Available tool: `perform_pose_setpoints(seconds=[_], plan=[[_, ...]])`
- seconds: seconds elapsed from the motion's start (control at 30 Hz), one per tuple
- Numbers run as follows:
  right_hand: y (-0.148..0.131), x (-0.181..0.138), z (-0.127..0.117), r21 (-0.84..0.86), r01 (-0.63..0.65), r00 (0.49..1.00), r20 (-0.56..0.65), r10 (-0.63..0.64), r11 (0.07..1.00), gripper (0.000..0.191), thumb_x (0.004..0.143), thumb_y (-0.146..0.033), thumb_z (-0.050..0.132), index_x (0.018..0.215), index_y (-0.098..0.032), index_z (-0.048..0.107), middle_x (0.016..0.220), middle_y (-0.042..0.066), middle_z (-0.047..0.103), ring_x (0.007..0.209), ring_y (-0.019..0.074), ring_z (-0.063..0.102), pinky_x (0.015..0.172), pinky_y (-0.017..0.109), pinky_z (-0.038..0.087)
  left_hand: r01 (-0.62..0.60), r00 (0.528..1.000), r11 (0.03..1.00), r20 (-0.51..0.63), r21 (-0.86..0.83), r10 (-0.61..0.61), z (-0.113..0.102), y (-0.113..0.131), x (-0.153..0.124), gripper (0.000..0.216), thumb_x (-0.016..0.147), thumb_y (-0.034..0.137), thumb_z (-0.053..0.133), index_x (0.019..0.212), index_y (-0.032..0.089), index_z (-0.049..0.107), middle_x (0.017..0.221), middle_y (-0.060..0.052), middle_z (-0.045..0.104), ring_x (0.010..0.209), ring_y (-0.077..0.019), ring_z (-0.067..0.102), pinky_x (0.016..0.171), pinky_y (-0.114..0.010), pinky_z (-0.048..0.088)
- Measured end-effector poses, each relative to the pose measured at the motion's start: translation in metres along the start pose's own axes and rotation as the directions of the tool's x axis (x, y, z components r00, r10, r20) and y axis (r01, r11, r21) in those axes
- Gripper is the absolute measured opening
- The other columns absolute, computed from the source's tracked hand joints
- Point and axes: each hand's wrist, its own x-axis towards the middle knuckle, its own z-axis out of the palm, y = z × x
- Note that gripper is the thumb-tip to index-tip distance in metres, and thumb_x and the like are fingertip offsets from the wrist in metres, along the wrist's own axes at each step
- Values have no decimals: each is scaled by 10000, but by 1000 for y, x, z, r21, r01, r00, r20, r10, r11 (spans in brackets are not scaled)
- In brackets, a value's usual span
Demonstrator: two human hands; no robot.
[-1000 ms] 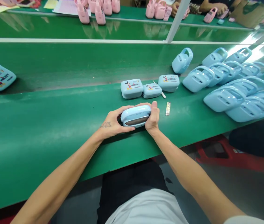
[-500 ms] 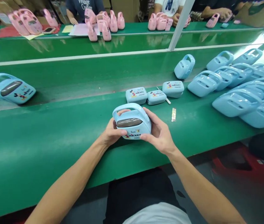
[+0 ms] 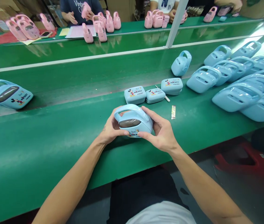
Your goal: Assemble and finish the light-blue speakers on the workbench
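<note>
Both my hands grip a light-blue handled case with a dark window and a cartoon print, held just above the green table. My left hand wraps its left side, thumb on the front. My right hand clasps the right side, fingers curled over the top and front. Three small blue printed front panels lie in a row just beyond the case.
A thin white stick and a small foil strip lie by the panels. Several blue handled shells crowd the right. Another finished blue case rests on the conveyor belt at left. Pink cases and other people's hands are across the line.
The case was lying flat under both hands a second ago; it has been tipped up so its window and print face me, and has since lowered slightly.
</note>
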Motion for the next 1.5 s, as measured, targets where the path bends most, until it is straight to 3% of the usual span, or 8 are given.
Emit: perform_pose_setpoints(seconds=[0.17, 0.3, 0.53, 0.83, 0.93, 1.07, 1.2, 1.5], plan=[[-9, 9, -15, -255, 195, 970, 194, -147, 947, 908, 772, -167, 811, 1613, -300, 496, 1511, 97, 680, 1379, 329, 655, 1155, 525, 566, -234, 972, 945, 79, 228, 222, -4, 9, 1, 1172, 483, 475, 1079, 1527, 398, 551, 1550, -112, 635, 1396, -373, 632, 1162, -501, 537], [-10, 15, -17, -250, 245, 947, 270, -175, 937, 868, 781, -195, 817, 1589, -296, 519, 1500, 84, 689, 1379, 324, 660, 1169, 508, 558, -173, 984, 865, 51, 470, 169, 9, 24, -4, 947, 523, 530, 1049, 1372, 265, 721, 1350, -123, 765, 1263, -363, 713, 1126, -479, 557], [0, 16, -16, -218, 97, 988, 136, -68, 971, 698, 779, -313, 899, 1432, -245, 661, 1440, 114, 718, 1331, 335, 686, 1149, 504, 571, -30, 990, 842, -100, 538, 99, 16, 29, -2, 814, 566, 587, 1002, 1245, 205, 766, 1170, -96, 807, 977, -258, 757, 817, -324, 608], [3, 15, -16, -114, 37, 993, 120, -23, 993, 676, 792, -346, 895, 1426, -272, 671, 1486, 92, 689, 1394, 322, 645, 1194, 506, 538, -29, 987, 820, -112, 571, 113, 16, 30, -2, 739, 574, 555, 996, 1167, 204, 731, 1117, -84, 805, 944, -246, 759, 808, -332, 611], [15, 19, -42, -168, -62, 996, -67, 51, 984, 522, 880, -385, 794, 1379, -265, 700, 1412, 95, 732, 1289, 299, 715, 1085, 478, 616, -64, 986, 825, -93, 561, 139, 18, 32, -3, 724, 564, 519, 1007, 1120, 210, 662, 1225, -125, 794, 1100, -295, 770, 949, -392, 619], [39, 26, -97, -564, -439, 888, -390, 243, 699, 403, 882, -399, 769, 1221, -181, 781, 1133, 144, 825, 1011, 314, 794, 957, 486, 638, -60, 988, 834, -84, 548, 126, 24, 35, -4, 665, 625, 429, 981, 1130, 234, 595, 1319, -129, 780, 1243, -310, 741, 1032, -415, 606], [55, 30, -126, -783, -518, 837, -380, 394, 345, 359, 846, -439, 811, 1090, -175, 821, 1003, 158, 841, 1043, 370, 786, 945, 483, 598, -34, 981, 772, -126, 634, 146, 29, 34, -6, 648, 648, 473, 947, 1195, 229, 699, 1238, -88, 811, 1128, -302, 778, 1000, -406, 618], [57, 35, -139, -695, -546, 810, -294, 508, 468, 148, 771, -206, 768, 917, -202, 795, 741, 21, 777, 724, 216, 733, 740, 330, 557, -58, 978, 798, -127, 600, 167, 32, 30, -9, 728, 650, 504, 954, 1288, 235, 729, 1364, -101, 772, 1172, -296, 762, 1008, -391, 610]])
